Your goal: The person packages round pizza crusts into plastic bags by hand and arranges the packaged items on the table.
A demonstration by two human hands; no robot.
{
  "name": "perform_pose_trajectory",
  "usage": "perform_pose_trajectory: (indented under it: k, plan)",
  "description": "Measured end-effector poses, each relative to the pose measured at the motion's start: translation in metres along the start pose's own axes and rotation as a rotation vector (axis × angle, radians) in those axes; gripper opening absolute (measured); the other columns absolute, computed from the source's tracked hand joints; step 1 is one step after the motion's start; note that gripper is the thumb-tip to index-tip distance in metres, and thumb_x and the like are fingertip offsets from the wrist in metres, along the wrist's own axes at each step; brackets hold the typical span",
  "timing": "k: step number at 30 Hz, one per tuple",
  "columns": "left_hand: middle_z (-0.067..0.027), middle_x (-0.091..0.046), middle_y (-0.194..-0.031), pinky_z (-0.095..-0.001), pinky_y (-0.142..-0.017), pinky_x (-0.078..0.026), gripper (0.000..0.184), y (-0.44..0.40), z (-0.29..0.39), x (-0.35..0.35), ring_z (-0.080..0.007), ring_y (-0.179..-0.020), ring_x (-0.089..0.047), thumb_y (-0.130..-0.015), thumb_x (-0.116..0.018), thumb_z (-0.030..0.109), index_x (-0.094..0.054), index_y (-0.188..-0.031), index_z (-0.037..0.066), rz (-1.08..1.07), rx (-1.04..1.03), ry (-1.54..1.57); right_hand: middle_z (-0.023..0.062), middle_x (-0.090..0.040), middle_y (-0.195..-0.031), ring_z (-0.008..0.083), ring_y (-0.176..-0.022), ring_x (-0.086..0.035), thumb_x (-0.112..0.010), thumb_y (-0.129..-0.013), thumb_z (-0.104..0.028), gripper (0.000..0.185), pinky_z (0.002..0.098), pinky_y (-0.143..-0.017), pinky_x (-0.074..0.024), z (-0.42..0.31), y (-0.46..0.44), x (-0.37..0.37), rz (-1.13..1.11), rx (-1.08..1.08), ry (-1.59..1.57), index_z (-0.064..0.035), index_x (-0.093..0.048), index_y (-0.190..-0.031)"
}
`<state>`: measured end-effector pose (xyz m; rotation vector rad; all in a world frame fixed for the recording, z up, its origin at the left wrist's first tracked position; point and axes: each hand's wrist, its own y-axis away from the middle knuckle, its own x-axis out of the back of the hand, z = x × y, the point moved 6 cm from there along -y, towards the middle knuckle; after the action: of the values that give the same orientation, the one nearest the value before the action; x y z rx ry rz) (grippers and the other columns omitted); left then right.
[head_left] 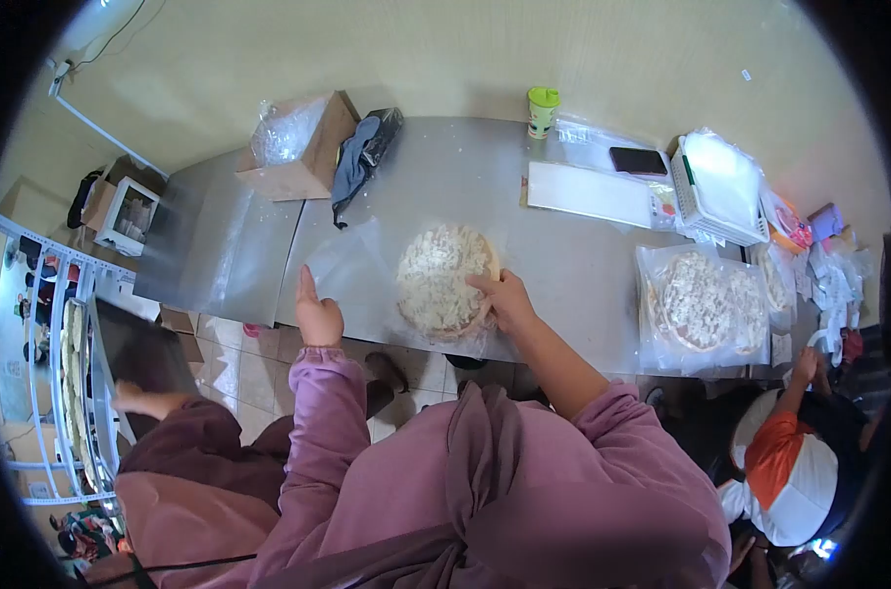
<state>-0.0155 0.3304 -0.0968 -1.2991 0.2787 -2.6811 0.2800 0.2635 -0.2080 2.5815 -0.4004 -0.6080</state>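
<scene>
A round pizza (pixel 444 280), topped with white shredded cheese, lies on the metal table in front of me. Its right edge is gripped by my right hand (pixel 506 302), thumb over the top and the other fingers partly hidden at the rim. Clear plastic film (pixel 362 257) spreads to the left of the pizza, and some shows below it. My left hand (pixel 320 316) is raised at the table's front edge, fingers stretched out, close to the film; no object shows in it.
On the metal table (pixel 563 265) are bagged pizzas (pixel 696 299) at right, a white tray (pixel 588 192), a phone (pixel 638 161), a white basket (pixel 755 228), a green-lidded cup (pixel 543 113) and a cardboard box (pixel 303 177). People stand at both sides; a rack (pixel 43 363) is at left.
</scene>
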Motion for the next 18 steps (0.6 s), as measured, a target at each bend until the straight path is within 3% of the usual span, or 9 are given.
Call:
perform_pose_trajectory:
  k: [4, 6, 10, 12, 14, 15, 17, 18]
  plan:
    - [-0.0246, -0.033, -0.134, -0.0354, -0.093, -0.042, 0.067, -0.007, -0.022, 0.005, -0.0340, -0.126, -0.032, -0.065, -0.038, -0.013, -0.028, -0.131, -0.008, -0.023, 0.106, 0.272, 0.0154, -0.056, -0.099, 0.0256, -0.084, -0.060, -0.062, -0.074, -0.004, 0.042, 0.0371, -0.073, -0.0527, -0.010, 0.005, -0.020, -0.071, 0.038, -0.231, 0.0036, -0.046, -0.112]
    - [-0.0207, -0.028, -0.138, -0.0343, -0.081, -0.051, 0.070, -0.006, -0.010, 0.014, -0.0342, -0.127, -0.030, -0.066, -0.034, -0.016, -0.023, -0.134, -0.005, -0.007, 0.283, 0.569, 0.0165, -0.055, -0.104, 0.0264, -0.089, -0.059, -0.059, -0.074, 0.000, 0.045, 0.0387, -0.077, -0.0519, -0.005, -0.003, -0.016, -0.205, -0.008, -0.373, 0.0036, -0.043, -0.116]
    - [-0.0175, -0.024, -0.140, -0.0324, -0.075, -0.054, 0.071, -0.020, -0.010, 0.023, -0.0350, -0.128, -0.027, -0.067, -0.031, -0.018, -0.019, -0.136, -0.004, -0.043, 0.231, 0.544, 0.0163, -0.055, -0.108, 0.0274, -0.095, -0.058, -0.058, -0.073, 0.000, 0.049, 0.0407, -0.079, -0.0512, -0.019, 0.000, 0.005, -0.343, -0.084, -0.505, 0.0034, -0.041, -0.119]
    - [-0.0174, -0.024, -0.140, -0.0336, -0.077, -0.053, 0.070, -0.026, 0.011, 0.037, -0.0343, -0.128, -0.027, -0.068, -0.030, -0.017, -0.019, -0.136, -0.003, -0.041, 0.219, 0.623, 0.0174, -0.054, -0.112, 0.0281, -0.098, -0.058, -0.059, -0.076, -0.008, 0.053, 0.0400, -0.082, -0.0506, -0.037, 0.006, 0.029, -0.373, -0.002, -0.509, 0.0035, -0.038, -0.124]
    - [-0.0169, -0.025, -0.140, -0.0338, -0.077, -0.053, 0.070, -0.035, 0.026, 0.047, -0.0343, -0.129, -0.027, -0.068, -0.030, -0.018, -0.019, -0.136, -0.003, -0.033, 0.188, 0.646, 0.0173, -0.051, -0.118, 0.0287, -0.104, -0.055, -0.053, -0.084, -0.026, 0.054, 0.0396, -0.086, -0.0483, -0.054, 0.022, 0.056, -0.462, 0.041, -0.716, -0.0001, -0.036, -0.128]
    - [-0.0165, -0.025, -0.140, -0.0340, -0.078, -0.053, 0.070, -0.039, 0.035, 0.050, -0.0343, -0.129, -0.027, -0.069, -0.030, -0.018, -0.019, -0.136, -0.002, -0.024, 0.161, 0.670, 0.0173, -0.051, -0.118, 0.0287, -0.104, -0.055, -0.053, -0.084, -0.026, 0.054, 0.0396, -0.086, -0.0483, -0.058, 0.029, 0.060, -0.460, 0.043, -0.713, -0.0001, -0.036, -0.128]
    - [-0.0159, -0.025, -0.140, -0.0352, -0.079, -0.052, 0.071, -0.046, 0.052, 0.051, -0.0345, -0.129, -0.026, -0.069, -0.030, -0.018, -0.019, -0.137, -0.001, -0.028, 0.148, 0.695, 0.0170, -0.046, -0.125, 0.0288, -0.112, -0.049, -0.040, -0.087, -0.045, 0.059, 0.0418, -0.092, -0.0442, -0.095, 0.060, 0.061, -0.417, 0.305, -0.854, -0.0049, -0.035, -0.131]
    - [-0.0151, -0.024, -0.140, -0.0345, -0.079, -0.052, 0.071, -0.050, 0.062, 0.049, -0.0339, -0.129, -0.027, -0.069, -0.030, -0.018, -0.019, -0.137, -0.001, -0.037, 0.118, 0.715, 0.0148, -0.041, -0.131, 0.0285, -0.117, -0.043, -0.030, -0.086, -0.056, 0.066, 0.0456, -0.096, -0.0394, -0.065, 0.037, 0.085, -0.254, 0.327, -0.864, -0.0088, -0.034, -0.132]
